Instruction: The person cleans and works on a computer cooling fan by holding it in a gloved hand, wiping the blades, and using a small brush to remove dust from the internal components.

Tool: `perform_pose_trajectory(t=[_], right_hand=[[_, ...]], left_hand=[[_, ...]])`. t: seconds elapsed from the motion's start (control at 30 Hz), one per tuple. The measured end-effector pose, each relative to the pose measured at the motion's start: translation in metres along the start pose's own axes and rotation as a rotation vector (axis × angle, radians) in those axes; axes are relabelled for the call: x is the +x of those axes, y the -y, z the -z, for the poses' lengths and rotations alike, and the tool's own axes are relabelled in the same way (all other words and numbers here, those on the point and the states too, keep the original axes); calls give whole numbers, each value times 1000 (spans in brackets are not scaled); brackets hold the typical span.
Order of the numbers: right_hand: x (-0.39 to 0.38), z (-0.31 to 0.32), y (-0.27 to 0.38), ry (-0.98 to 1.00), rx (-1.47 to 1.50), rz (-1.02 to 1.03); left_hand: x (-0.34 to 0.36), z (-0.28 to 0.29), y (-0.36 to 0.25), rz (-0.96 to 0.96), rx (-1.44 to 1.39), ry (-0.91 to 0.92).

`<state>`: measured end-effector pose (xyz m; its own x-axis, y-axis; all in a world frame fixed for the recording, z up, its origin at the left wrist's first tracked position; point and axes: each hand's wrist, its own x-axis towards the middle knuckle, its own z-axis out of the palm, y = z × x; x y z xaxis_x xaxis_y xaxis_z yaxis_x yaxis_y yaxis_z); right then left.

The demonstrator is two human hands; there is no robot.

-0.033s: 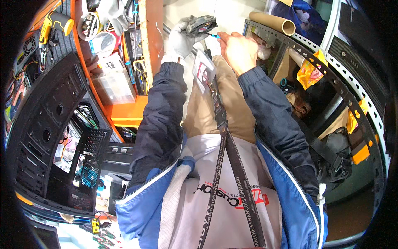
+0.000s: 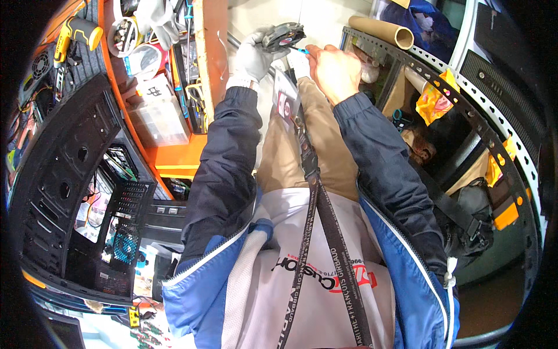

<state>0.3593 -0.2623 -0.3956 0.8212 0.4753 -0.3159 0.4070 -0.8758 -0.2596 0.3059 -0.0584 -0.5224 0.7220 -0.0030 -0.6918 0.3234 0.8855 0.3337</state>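
Note:
Out in front of me, my left hand [image 2: 251,63], in a pale grey glove, is closed around a dark rounded part [image 2: 283,36]. It looks like a small computer fan, but its exact kind is unclear. My bare right hand [image 2: 337,71] pinches a thin tool with a blue section [image 2: 301,50], its tip pointing left at the underside of the dark part. Whether the tip touches it, I cannot tell. The rest of the tool is hidden in my fingers. Below the hands, an ID badge [image 2: 286,104] hangs from my black lanyard [image 2: 308,166].
Left stands an orange shelf [image 2: 180,158] with a clear plastic box [image 2: 158,123] and hand tools. A yellow-black cordless drill [image 2: 75,36] and an open black computer case [image 2: 64,192] are further left. A cardboard tube [image 2: 381,32] lies on a perforated metal rack [image 2: 465,99] at right.
The badge on my lanyard has swung and turned slightly. Both hands stay almost where they were, with the same grip on the dark part and the tool.

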Motion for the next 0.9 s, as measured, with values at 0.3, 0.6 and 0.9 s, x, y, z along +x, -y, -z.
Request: perform_pose_trajectory(t=[0.3, 0.6, 0.9], right_hand=[[-25, 2, 0, 103, 219, -162], [-13, 4, -20, 211, 228, -186], [-5, 41, -22, 240, 106, -194]], left_hand=[[-14, 2, 30, -6, 4, -101], [-28, -16, 40, -78, -40, -155], [-13, 0, 31, -165, -97, -128]])
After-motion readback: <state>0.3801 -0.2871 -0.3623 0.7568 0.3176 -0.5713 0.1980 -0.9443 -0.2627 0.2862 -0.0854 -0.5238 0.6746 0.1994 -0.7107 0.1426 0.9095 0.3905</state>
